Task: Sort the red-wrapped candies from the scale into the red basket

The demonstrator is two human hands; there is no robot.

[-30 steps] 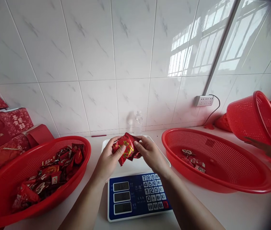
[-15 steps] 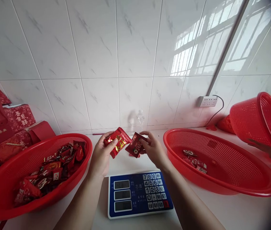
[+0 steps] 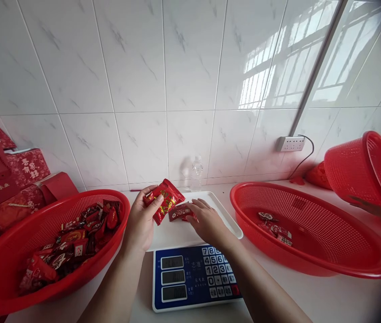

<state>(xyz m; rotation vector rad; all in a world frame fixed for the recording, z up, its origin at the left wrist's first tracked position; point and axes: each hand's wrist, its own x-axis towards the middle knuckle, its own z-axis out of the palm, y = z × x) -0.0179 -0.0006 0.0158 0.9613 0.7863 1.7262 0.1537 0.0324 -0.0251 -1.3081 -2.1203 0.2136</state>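
The left hand (image 3: 143,220) pinches a red packet (image 3: 164,200) between thumb and fingers, held up above the left edge of the scale's white pan (image 3: 224,211). The right hand (image 3: 207,220) lies flat with fingers spread, pressing a darker packet (image 3: 179,212) onto the pan's middle. Red baskets (image 3: 116,199) flank the scale (image 3: 193,278) on the counter (image 3: 328,300), the left one full of sweets (image 3: 72,242).

View from my head
It looks forward and down, close over the bench (image 3: 328,296), facing the tiled wall (image 3: 143,67).
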